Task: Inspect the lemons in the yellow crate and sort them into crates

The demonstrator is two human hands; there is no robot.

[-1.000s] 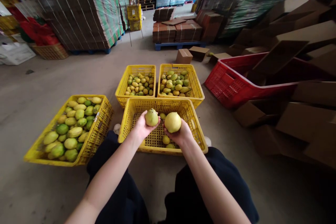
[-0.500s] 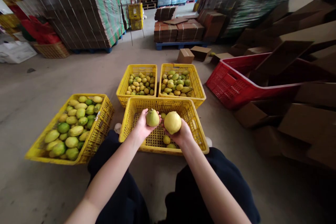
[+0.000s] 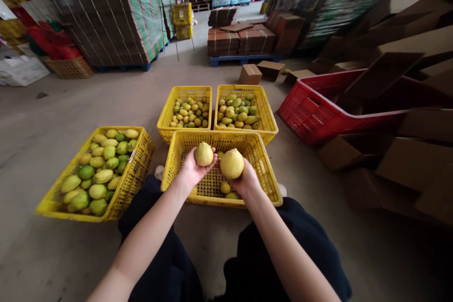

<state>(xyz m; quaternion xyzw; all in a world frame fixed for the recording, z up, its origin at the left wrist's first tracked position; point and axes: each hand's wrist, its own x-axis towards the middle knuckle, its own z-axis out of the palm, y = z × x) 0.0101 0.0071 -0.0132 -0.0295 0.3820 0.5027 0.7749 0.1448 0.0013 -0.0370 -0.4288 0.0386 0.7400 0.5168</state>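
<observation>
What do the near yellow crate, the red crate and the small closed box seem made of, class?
Near yellow crate: probably moulded plastic, slightly glossy; its walls have regular holes.
Red crate: likely plastic too, with a slatted side and a shiny pale rim.
Small closed box: apparently matt brown cardboard, given its flat faces and taped-looking top.

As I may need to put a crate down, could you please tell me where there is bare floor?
Bare floor shows between the heaped left crate and the wrapped stack, and a narrower strip between the middle crate and the red crate. The right side is crowded with cardboard boxes.
</observation>
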